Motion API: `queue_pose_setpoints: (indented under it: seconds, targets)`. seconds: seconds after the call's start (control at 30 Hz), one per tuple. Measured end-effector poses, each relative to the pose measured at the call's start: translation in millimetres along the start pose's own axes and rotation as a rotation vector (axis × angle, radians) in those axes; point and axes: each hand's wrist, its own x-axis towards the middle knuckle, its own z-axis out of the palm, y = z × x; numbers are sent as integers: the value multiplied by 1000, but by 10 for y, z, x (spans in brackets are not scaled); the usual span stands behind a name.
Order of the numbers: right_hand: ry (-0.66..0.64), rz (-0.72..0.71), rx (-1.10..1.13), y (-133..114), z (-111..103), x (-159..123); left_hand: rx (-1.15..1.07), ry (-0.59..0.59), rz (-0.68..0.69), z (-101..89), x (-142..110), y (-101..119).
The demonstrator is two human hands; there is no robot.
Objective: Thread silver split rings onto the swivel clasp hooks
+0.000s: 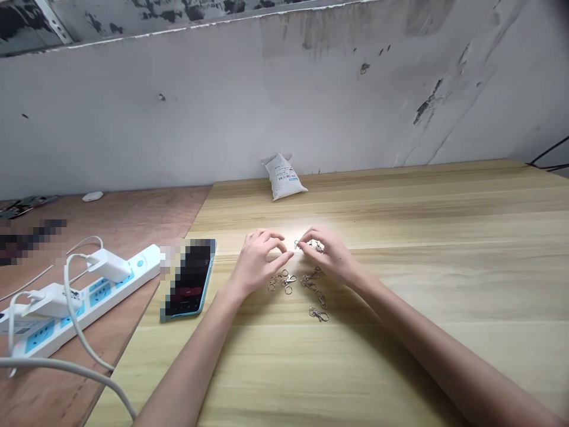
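Largest first: I log the pale wood counter [444, 261], with a white power strip [95, 296] just past its left edge. Left hand [258, 261]: grip open, thumb and forefinger apart. Right hand [329, 254]: grip pinched. Phone [189, 281] lies along the counter's left edge; packet [285, 178] near the far edge. Metal clasps [319, 314] lie mostly by the right hand, well in from the near edge; rings [288, 290] beside the left. Pinched in the right: a small metal piece [296, 244], possibly a ring; too small for me to tell.
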Motion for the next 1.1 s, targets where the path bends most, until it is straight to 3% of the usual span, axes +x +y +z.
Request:
queue_pose_setpoints:
  seconds: [0.17,0.4,0.57,0.73,0.8,0.9,1.1]
  targets:
    - [2,136,243,-105,-3,-91,-38,52,3,44,5,95]
    - [35,77,267,-91,32,-121,-226,35,-120,61,12,142]
    - [55,-8,149,-77,49,-141,-278,29,-148,45,24,147]
    - [56,-261,-232,-73,36,-171,-122,80,-119,49,8,124]
    - [82,-307,-288,-84,23,-181,-67,135,-95,48,0,135]
    - [132,-197,-195,-119,13,-182,-9,204,-37,41,-6,168]
    - [4,-115,16,-109,-1,-151,49,269,76,28,-7,190]
